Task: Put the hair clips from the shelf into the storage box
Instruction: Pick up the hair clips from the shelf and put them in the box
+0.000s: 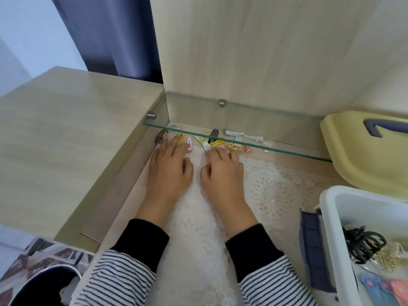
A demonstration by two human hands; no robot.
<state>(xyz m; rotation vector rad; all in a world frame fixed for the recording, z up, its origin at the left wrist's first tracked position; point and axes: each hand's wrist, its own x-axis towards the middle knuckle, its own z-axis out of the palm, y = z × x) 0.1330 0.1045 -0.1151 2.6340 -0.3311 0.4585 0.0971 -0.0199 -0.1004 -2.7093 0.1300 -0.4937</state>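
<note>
A clear, glossy glass shelf [242,129] sits in matt pale woodgrain panels [254,51], above a white lace cloth [271,184] and a smooth white plastic storage box [331,228].

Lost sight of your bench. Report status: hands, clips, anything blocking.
Left hand and right hand open, flat, fingertips at the hair clips. Clips lie under the glass shelf. Storage box to the right, lid off, some clips inside.

striped sleeves [123,281], black cuffs [141,239]
</note>
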